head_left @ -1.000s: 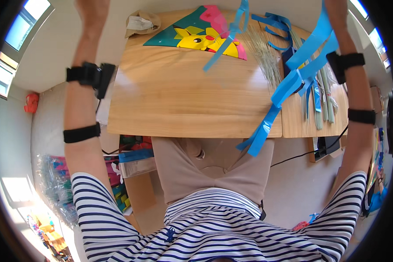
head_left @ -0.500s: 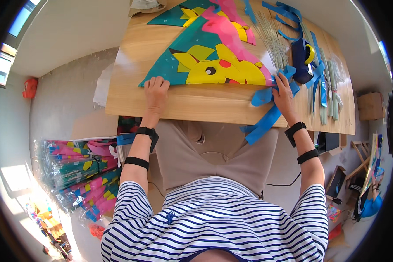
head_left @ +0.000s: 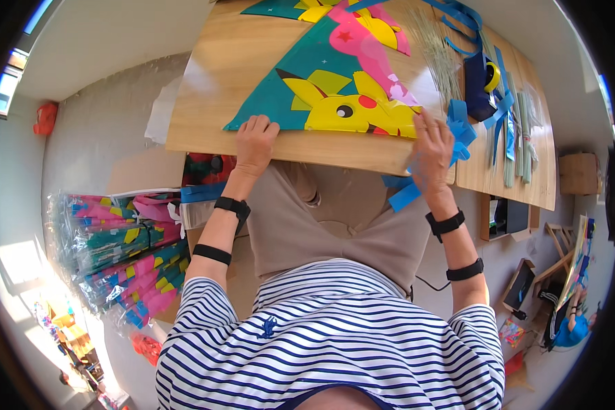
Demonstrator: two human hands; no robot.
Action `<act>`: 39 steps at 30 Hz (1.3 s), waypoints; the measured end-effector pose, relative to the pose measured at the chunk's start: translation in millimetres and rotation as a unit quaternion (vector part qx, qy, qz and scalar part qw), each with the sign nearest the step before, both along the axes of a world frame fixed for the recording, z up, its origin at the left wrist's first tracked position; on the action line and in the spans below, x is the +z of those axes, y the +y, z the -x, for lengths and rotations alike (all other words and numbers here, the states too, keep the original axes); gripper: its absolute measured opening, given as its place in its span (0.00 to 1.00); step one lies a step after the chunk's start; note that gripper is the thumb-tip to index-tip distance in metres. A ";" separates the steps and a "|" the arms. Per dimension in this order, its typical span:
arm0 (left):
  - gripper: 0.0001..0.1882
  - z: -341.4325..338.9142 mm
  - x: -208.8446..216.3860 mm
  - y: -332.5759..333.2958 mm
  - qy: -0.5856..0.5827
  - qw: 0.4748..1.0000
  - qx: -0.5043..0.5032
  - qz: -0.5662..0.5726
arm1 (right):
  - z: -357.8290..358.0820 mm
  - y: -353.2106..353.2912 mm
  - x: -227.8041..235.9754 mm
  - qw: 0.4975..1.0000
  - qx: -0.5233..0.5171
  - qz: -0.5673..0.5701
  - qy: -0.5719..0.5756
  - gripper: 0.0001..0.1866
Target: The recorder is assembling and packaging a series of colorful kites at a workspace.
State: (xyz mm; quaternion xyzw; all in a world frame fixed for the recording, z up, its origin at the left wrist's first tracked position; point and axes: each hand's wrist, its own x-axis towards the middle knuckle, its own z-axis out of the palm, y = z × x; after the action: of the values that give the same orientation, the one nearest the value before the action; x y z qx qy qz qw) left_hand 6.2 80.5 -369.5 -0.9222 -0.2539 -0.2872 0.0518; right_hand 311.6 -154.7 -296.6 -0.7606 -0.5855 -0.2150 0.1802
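Observation:
A folded triangular kite in teal and pink, printed with a yellow cartoon animal, lies with its straight side along the near edge of the wooden table. At its left corner my left hand is closed, fingers curled over the edge. My right hand, partly blurred, is at the right corner with its fingers bent together on the sheet. Blue fabric strips lie beside that hand, and one strip end hangs below the table edge.
Another kite lies farther back. A dark blue tape dispenser with yellow tape stands at the right, near loose thin rods and bundled rods. Clear-bagged kites are at lower left; a carton stands far right.
My right hand has shifted left, away from the blue strips and over the kite's right corner. My left hand stays at the left corner. The view has shifted slightly.

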 end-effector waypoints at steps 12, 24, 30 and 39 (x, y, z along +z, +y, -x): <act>0.06 8.4 -4.8 -18.1 0.007 0.998 -0.001 0.066 | 136.3 75.8 -70.1 0.969 0.171 0.140 0.110 0.42; 0.25 47.5 2.3 -36.9 0.025 0.984 -0.005 0.176 | 136.8 77.4 -79.1 0.970 0.170 0.139 0.104 0.43; 0.27 75.0 -2.8 -20.3 0.006 0.986 0.021 0.163 | 137.1 79.1 -82.7 0.972 0.169 0.134 0.096 0.43; 0.28 93.8 -10.3 -10.7 -0.039 0.983 0.073 0.162 | 138.6 76.9 -78.5 0.972 0.169 0.121 0.112 0.42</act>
State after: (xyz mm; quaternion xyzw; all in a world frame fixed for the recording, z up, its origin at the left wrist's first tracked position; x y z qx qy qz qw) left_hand -87.7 69.8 -379.8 -0.8856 -0.3655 -0.2730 -0.0871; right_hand 173.0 -77.8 -375.1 -0.6863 -0.7031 -0.0225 0.1850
